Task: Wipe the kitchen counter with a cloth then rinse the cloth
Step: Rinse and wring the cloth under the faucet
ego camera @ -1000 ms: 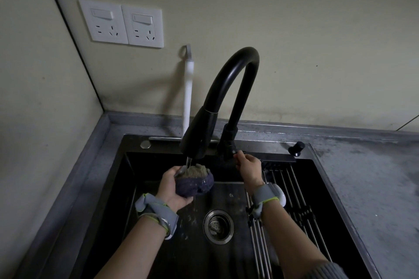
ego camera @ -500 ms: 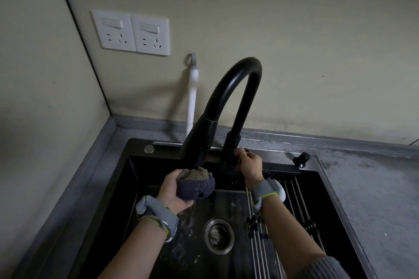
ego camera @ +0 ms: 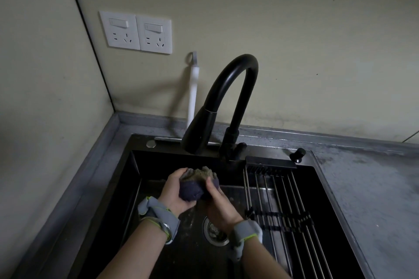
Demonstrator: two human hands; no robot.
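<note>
Two white wall sockets (ego camera: 135,32) upper left, a white pipe (ego camera: 193,90) running down the wall below them. Black sink (ego camera: 127,179) set in the grey tabletop (ego camera: 367,188). Left hand (ego camera: 175,191) grip curled round the bunched cloth (ego camera: 197,184), dark purple with a tan top, held over the basin, below and in front of the black faucet (ego camera: 229,102) spout. Right hand (ego camera: 218,204) grips the cloth's right side, fingers wrapped. Both wrists wear grey straps. Drain (ego camera: 213,232) sits under the hands. Wire rack (ego camera: 278,208) lies across the sink's right part. Small black knob (ego camera: 297,154) on the rim.
</note>
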